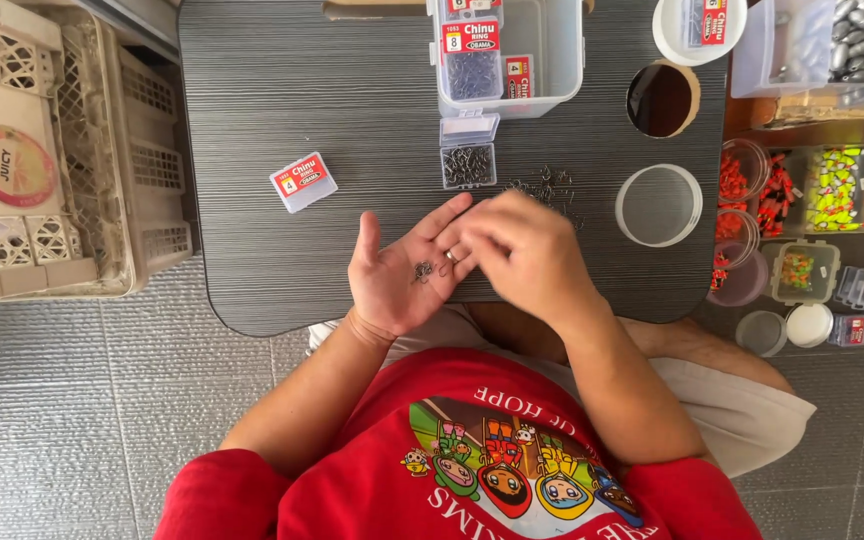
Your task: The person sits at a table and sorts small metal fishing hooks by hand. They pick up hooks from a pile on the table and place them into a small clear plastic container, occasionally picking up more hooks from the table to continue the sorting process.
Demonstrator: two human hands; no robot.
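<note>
while the left hand (404, 270) lies open, palm up, at the near edge of the dark table (252, 120), small metal hooks (422, 270) rest in the palm. right hand (517, 250) sits w/ fingers curled, pinching at hooks by the left fingertips. open room: table's left half, only a small red-labelled box (303, 182) there. far side: open hook box (469, 160), loose hook pile (547, 187), clear tub (507, 50). right: round clear lid (659, 205). beige crate (52, 150) off the left edge.
</note>
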